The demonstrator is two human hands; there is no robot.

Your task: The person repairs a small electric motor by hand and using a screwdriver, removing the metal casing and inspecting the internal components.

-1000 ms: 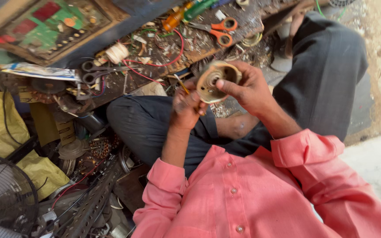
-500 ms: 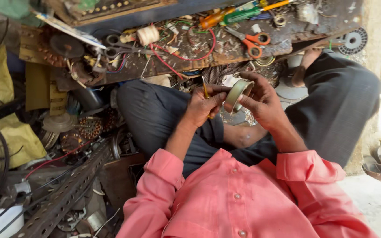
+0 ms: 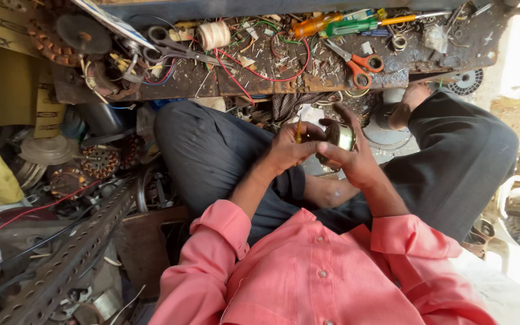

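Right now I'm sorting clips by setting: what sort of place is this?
Probably a small electrical repair workshop, likely for motors: copper-wound stators on the floor, screwdrivers and orange-handled scissors on a littered low workbench, and a round metal part in hand.

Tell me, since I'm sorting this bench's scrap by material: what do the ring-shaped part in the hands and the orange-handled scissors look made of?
The ring-shaped part, held by the right hand, looks like metal: a pale, shiny band with a bright glint. What lies inside it is hidden. The orange-handled scissors seem to have steel blades, dull grey, and smooth, glossy plastic handles. The left hand holds a thin yellow tool, material unclear.
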